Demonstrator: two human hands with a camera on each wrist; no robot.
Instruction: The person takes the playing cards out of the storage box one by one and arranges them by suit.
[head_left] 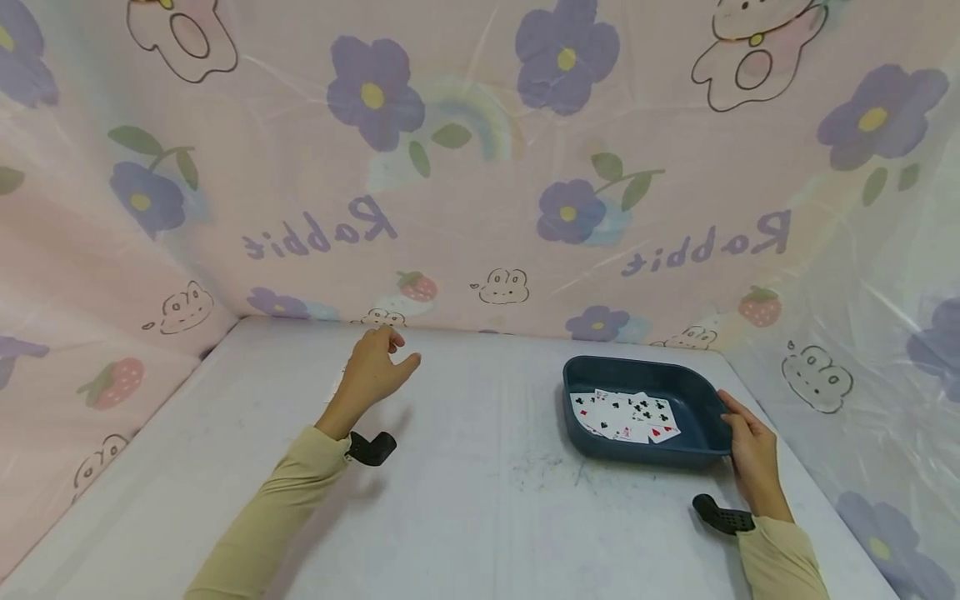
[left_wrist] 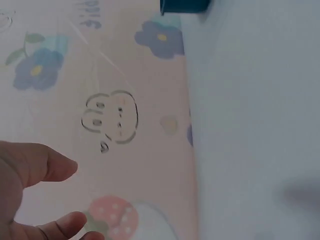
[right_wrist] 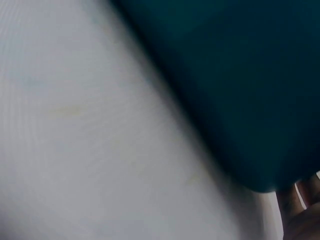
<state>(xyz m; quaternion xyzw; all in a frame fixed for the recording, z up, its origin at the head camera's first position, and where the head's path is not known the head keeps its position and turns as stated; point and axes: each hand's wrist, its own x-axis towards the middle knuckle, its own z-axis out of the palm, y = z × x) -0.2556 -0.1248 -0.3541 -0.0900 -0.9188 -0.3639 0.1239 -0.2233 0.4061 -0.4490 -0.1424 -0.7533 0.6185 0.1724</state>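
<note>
The thumb and fingers of the left hand stood well apart, and nothing showed between them. This hand hovered above the far left part of the desk; behind its wrist a pale edge, perhaps of a card, was mostly hidden. The fingers of the right hand gripped the right end of a dark blue tray, which lay toward the right side of the desk. Inside it, loose playing cards overlapped face up against the left end, while the right part of the floor was bare. Whether the base sat flat or was slightly raised at the gripped end could not be told. Black wrist mounts and pale sleeves lay behind both hands; a flower-and-rabbit curtain enclosed the desk beyond. Risks, as judged: a tug or lift at the gripped end alone could have tilted the tray and slid the cards into a heap; if the pale edge belonged to a card, its thinness could have made it slip under the fingertips or stick to the desk
</note>
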